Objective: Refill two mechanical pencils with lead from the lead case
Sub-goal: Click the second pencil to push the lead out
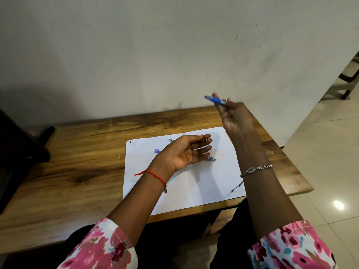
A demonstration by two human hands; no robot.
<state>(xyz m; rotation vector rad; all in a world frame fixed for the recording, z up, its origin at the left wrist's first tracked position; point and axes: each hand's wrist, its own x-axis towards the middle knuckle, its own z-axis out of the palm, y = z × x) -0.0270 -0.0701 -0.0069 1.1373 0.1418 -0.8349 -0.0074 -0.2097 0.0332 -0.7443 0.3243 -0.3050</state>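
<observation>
Mechanical pencil (215,100), blue grip, is held aloft over the far right corner of the wooden table (77,152), pinched in the fingertips of the right hand (236,117). Its outline is blurred, so which end points up cannot be told. Left hand (186,150) is palm up, fingers straight and close together, holding nothing, above the sheet of white paper (194,191). Lead case (157,150) is a small blue piece lying on the paper just beside the heel of the left palm; open or capped, too small to tell. Second pencil (211,158): a blue-and-clear end shows by the left fingertips and a thin metal tip on the far side of that hand. This is probably one pencil lying on the paper under the hand, mostly hidden. Progress, as a judgement: no loose lead is visible in the fingers or on the sheet. One pencil is in hand and one is lying down. Neither can be confirmed as filled; the one on the paper most likely remains to do.
</observation>
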